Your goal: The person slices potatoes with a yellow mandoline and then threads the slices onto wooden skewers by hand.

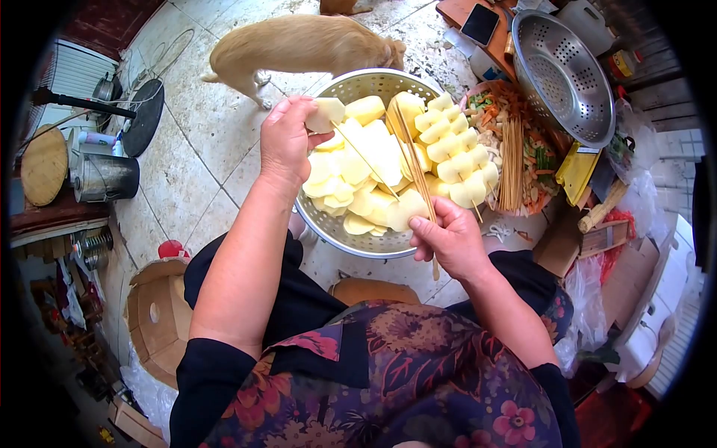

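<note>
Pinched in the fingers of my left hand [287, 138] is a pale potato slice [327, 114], above the left rim of a metal colander [340, 243]. My right hand [450, 240] grips a few bamboo skewers [413, 160] that slant up over the colander. Another potato slice [407, 209] sits against the fingertips of that hand. One single skewer [366, 160] runs between the two slices, its upper end at the left one. Loose potato slices [332, 175] and larger potato pieces [364, 110] fill the colander. Threaded slices [452, 149] lie in rows along its right side.
Right of the colander, more skewers [511, 164] rest on chopped vegetables [539, 149]. An empty colander [562, 78] leans behind them, near a phone [479, 25]. A tan dog [299, 48] stands on the tiled floor [190, 142] beyond. A cardboard box [160, 321] is at lower left.
</note>
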